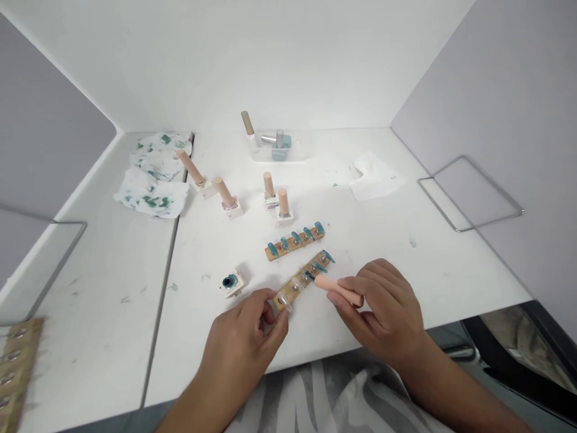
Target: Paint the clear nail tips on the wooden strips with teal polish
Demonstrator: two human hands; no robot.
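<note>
My left hand (250,328) pinches the near end of a wooden strip (301,282) that carries several false nails, some painted teal and some clear. My right hand (383,307) grips a peach-coloured brush cap (338,290), with its brush tip on a nail about the middle of that strip. Just left of the strip stands an open bottle of teal polish (231,282). A second wooden strip (295,240) with several teal nails lies just beyond.
Several capped polish bottles (283,207) stand behind the strips, and a grey-blue bottle (280,146) sits at the back. Teal-stained tissues (153,174) lie back left and a white tissue (374,175) back right. Another wooden strip (15,373) lies at the far left. Metal frames flank the table.
</note>
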